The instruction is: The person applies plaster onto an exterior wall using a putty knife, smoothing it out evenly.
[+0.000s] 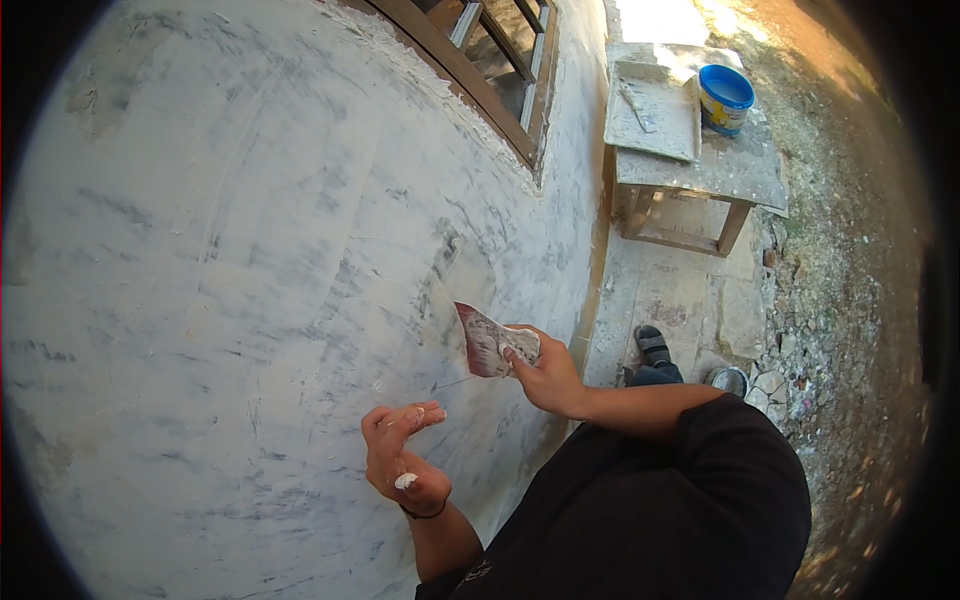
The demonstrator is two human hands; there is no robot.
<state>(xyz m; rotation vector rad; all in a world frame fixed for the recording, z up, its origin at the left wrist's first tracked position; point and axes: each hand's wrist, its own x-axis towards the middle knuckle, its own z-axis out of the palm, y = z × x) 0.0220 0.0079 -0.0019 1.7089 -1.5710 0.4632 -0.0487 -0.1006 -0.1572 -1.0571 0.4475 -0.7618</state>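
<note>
My right hand (552,375) grips a putty scraper (484,346), thumb on its near face. White paste smears the scraper's reddish, flat blade. Its left edge is at the wall (230,260), though whether it presses on the surface is hard to tell. Patchy white filler with grey streaks covers that wall. Lower and to the left, my left hand (402,452) is held near the wall with nothing in it. Its fingers are bent and stand apart from the thumb, and white paste sticks to the thumb and fingertips.
A brown window frame (480,90) is set in the wall above. At the upper right, a paste-spattered wooden table (690,180) bears a white tray (655,140) with a thin tool in it and a blue-lidded tub (725,100). Rubble (800,330) lies along the paved path. My sandalled foot (652,345) shows below the table.
</note>
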